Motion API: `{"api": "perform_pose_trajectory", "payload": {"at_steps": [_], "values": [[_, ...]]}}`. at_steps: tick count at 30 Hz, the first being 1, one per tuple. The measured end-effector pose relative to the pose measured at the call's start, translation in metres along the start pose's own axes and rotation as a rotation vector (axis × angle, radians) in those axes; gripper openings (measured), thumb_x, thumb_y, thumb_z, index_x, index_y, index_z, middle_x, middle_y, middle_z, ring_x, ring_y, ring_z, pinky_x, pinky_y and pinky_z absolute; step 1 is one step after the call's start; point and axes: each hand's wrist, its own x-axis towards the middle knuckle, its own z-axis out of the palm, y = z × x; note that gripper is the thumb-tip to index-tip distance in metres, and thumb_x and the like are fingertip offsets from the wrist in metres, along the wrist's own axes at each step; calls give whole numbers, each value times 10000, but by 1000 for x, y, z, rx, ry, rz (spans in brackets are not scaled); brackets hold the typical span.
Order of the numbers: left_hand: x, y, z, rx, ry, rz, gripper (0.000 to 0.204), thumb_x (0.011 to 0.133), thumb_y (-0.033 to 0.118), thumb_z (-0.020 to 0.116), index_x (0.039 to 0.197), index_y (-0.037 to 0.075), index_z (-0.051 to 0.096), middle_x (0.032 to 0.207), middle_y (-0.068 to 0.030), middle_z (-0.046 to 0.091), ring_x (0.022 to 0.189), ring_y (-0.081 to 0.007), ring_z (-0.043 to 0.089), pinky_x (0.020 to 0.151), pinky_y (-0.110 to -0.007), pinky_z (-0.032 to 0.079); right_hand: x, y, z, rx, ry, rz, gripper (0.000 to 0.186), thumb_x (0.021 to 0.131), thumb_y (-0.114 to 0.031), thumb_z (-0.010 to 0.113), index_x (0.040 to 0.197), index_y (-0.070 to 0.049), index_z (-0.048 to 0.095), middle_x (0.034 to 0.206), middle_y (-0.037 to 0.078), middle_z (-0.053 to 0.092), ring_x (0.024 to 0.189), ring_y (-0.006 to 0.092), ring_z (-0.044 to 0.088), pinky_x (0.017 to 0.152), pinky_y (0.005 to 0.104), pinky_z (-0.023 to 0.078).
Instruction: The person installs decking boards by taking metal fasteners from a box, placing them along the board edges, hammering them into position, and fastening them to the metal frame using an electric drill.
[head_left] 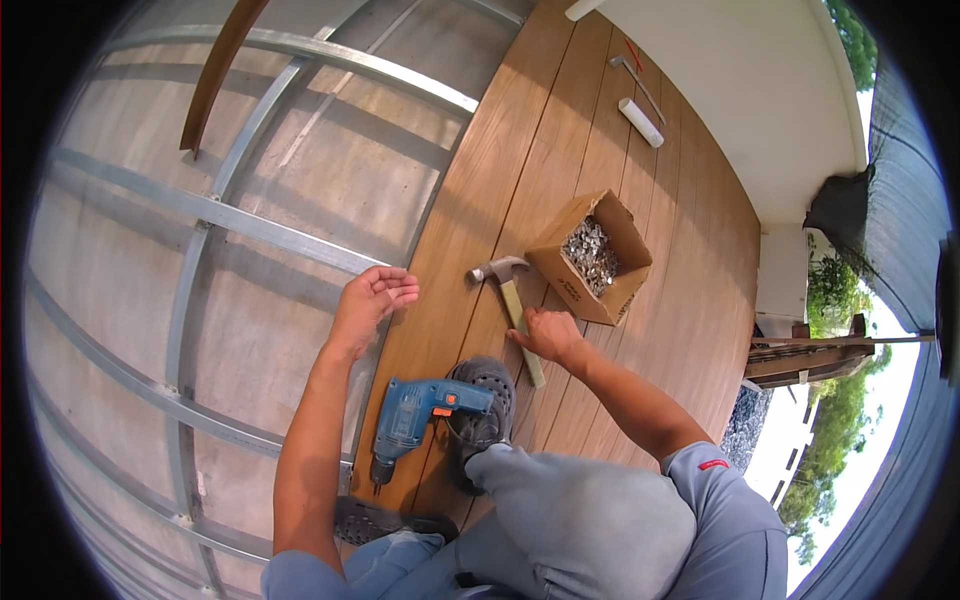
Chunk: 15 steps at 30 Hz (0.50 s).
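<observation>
Right grip: my right hand (548, 335) is clenched round the pale handle of the hammer (512, 300), at frame centre.
Left grip: my left hand (372, 300) is released, fingers spread, over the edge of the wooden deck boards (560, 150).
Cardboard box (592, 258): just right of the hammer head, holding metal clips.
Blue drill (415, 412): lower centre, beside my shoe.

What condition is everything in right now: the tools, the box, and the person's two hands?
Hammer: lying flat on the deck boards, right hand on its handle.
Left hand: open, empty, at the edge of the boards.
Blue power drill: lying on its side, untouched, bit toward the person.
Cardboard box: open, flaps up, holding small metal fasteners.
White tube: lying on the boards, far off.
</observation>
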Motion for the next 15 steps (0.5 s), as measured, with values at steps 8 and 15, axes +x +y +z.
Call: {"api": "perform_pose_trajectory", "payload": {"at_steps": [8,15], "values": [[-5,17,-26,-315,84,88,152,946,-44,631,1090,-83,601,1272,-265,632,1176,-310,667,1050,-348,563,-21,-85,-25,469,221,-644,580,912,-586,656,1046,-22,644,923,166,689,903,410,678,803,454,552],[-23,23,-54,-176,215,99,108,999,97,644,1045,6,607,1048,-190,713,1002,-289,734,871,-376,639,19,-148,-6,707,-716,-503,640,794,-468,839,1114,50,640,851,138,706,801,281,684,747,387,526]]}}
